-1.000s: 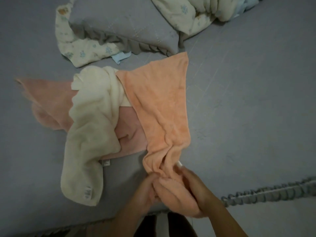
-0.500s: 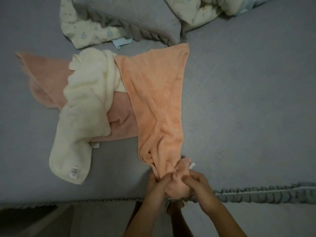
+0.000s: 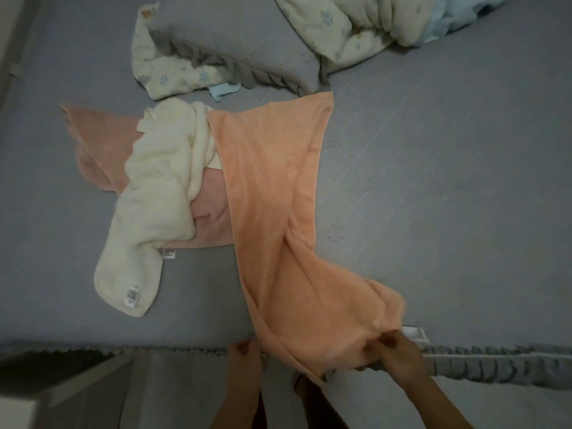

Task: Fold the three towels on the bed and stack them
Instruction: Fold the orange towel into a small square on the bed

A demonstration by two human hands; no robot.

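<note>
An orange towel [image 3: 272,193] stretches from the pillow down to the bed's near edge, twisted in its lower half. My left hand [image 3: 246,356] pinches its near left corner at the bed edge. My right hand [image 3: 394,351] grips its near right corner, spread out to the right. A cream towel [image 3: 154,212] lies crumpled to the left, partly under the orange one. Beneath both lies a pink towel [image 3: 99,140], flat and partly covered.
The grey bed sheet [image 3: 448,196] extends to the right. A grey pillow [image 3: 235,38] and a floral quilt [image 3: 346,29] lie at the back. The ruffled bed edge [image 3: 495,359] runs along the front, with floor below it.
My hands have moved apart along the bed edge, spreading the orange towel's bunched near end wider. The right hand went right with its corner.
</note>
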